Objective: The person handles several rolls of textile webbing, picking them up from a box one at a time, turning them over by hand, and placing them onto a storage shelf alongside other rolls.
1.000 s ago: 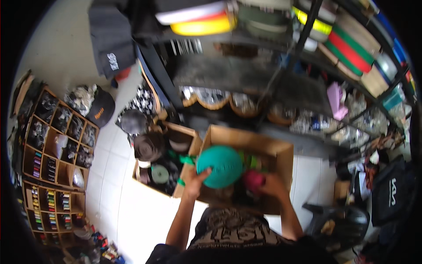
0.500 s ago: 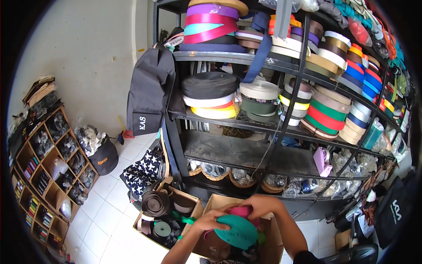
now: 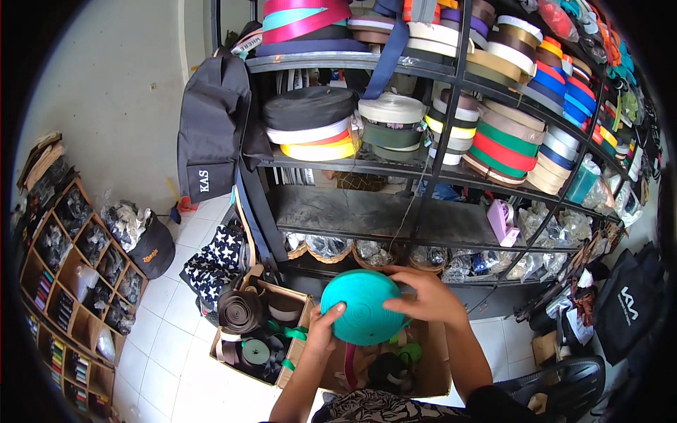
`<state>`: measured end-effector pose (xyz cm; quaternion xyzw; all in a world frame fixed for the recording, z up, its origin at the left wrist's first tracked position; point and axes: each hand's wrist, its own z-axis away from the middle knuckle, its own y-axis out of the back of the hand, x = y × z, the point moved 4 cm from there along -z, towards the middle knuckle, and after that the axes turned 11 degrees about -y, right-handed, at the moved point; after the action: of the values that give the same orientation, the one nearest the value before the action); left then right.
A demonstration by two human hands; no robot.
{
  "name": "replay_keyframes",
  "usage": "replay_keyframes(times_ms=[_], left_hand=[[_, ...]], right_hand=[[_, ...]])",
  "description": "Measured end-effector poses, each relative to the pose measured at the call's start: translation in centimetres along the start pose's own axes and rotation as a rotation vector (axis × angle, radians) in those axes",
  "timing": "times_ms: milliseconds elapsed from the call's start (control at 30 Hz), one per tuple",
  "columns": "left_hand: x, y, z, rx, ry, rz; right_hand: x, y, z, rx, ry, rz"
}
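I am holding the teal webbing roll above the cardboard box; my left hand is gripping its lower edge; my right hand is spreading over its right side.

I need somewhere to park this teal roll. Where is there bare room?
The dark middle shelf, between the stacked rolls above and the baskets below, is mostly bare. The white floor tiles left of the cardboard boxes are open too. The upper shelves and both boxes are crowded.
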<state>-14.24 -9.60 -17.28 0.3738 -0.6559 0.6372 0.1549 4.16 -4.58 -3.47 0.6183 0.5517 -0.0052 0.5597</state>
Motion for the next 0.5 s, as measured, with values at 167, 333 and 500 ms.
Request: replay_keyframes(times_ms=[167,333,500], left_hand=[[-0.6,-1.3,0.5,-0.032,0.095,0.046],[-2.7,-0.6,2.0,0.094,0.116,0.304],[-4.0,2.0,3.1,0.069,0.003,0.219]], right_hand=[[1.3,-0.7,1.7,0.034,-0.405,-0.212],[1.9,0.3,0.5,0.083,-0.568,-0.545],[1.7,2.9,-1.6,0.217,-0.663,-0.992]])
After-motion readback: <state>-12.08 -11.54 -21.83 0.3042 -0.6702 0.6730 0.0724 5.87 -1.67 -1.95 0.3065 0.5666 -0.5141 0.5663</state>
